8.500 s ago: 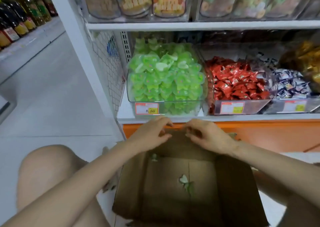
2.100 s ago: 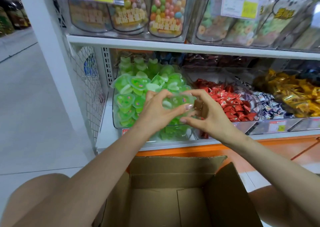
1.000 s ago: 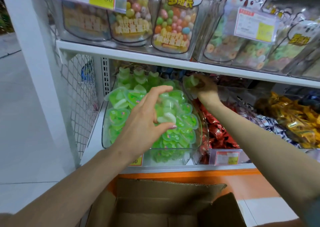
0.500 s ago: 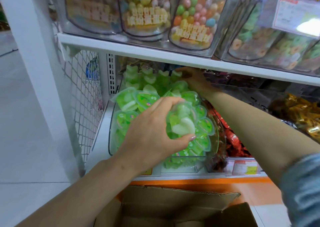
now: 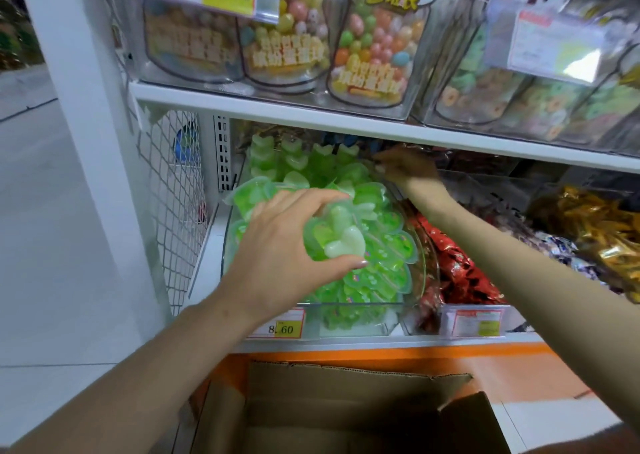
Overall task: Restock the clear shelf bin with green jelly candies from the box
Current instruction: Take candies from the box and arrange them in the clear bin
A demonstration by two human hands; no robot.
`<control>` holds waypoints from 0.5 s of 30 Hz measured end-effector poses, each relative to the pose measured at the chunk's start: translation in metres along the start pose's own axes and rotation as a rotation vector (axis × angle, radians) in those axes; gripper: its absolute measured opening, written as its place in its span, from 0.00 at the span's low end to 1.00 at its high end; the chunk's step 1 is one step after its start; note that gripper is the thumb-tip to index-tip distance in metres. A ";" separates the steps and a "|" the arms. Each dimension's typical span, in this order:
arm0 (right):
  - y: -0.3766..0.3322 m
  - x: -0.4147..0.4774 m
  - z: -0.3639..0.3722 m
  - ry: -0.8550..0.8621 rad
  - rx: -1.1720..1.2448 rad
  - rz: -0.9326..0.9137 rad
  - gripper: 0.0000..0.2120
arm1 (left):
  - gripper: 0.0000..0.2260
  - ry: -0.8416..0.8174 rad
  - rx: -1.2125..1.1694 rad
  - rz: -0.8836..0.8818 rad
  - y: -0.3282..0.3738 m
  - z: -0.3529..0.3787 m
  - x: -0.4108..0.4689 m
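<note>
The clear shelf bin (image 5: 420, 280) on the lower shelf is heaped with green jelly candies (image 5: 374, 270) in heart-shaped cups. My left hand (image 5: 287, 245) hovers over the front of the heap and grips a green jelly cup (image 5: 337, 235) between thumb and fingers. My right hand (image 5: 408, 171) reaches deep to the back right of the bin, under the upper shelf, its fingers curled among the rear candies; what it holds is hidden in shadow. The brown cardboard box (image 5: 346, 408) stands open below the shelf, its inside dark.
Bins of red-wrapped sweets (image 5: 457, 273) and gold-wrapped sweets (image 5: 602, 231) sit to the right. The white upper shelf (image 5: 346, 117) carries clear candy jars (image 5: 374, 48) close above the bin. A wire mesh panel (image 5: 173, 211) and white post (image 5: 79, 141) bound the left.
My right hand has stayed at the back of the bin, shifting slightly right. My left hand keeps the jelly cup over the heap. The view has moved a little closer.
</note>
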State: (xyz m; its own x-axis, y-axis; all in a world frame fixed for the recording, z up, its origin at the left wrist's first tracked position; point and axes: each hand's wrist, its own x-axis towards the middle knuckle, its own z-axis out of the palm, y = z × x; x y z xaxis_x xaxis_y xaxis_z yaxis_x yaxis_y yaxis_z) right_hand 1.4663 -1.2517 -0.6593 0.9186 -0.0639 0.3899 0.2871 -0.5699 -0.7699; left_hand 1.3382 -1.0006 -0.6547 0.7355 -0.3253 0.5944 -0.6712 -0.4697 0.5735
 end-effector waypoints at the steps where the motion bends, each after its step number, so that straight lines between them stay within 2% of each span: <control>1: -0.003 -0.015 -0.002 -0.014 0.025 -0.019 0.07 | 0.25 -0.019 -0.069 -0.033 0.000 -0.001 -0.001; 5: -0.014 -0.051 -0.008 -0.022 -0.044 -0.040 0.03 | 0.25 -0.005 -0.152 -0.094 0.001 -0.003 -0.006; 11: -0.018 -0.073 -0.005 -0.016 -0.115 -0.079 0.02 | 0.25 0.011 -0.179 -0.149 0.007 -0.001 -0.011; 15: -0.016 -0.076 -0.007 0.049 -0.166 -0.127 0.04 | 0.24 0.009 -0.192 -0.158 0.010 0.001 -0.009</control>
State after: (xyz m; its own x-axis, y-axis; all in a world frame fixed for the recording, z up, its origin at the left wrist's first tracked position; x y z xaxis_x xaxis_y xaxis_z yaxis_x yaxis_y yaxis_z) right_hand 1.3899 -1.2430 -0.6732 0.8623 -0.0202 0.5060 0.3479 -0.7025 -0.6209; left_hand 1.3251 -1.0038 -0.6547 0.8327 -0.2525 0.4929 -0.5535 -0.3497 0.7559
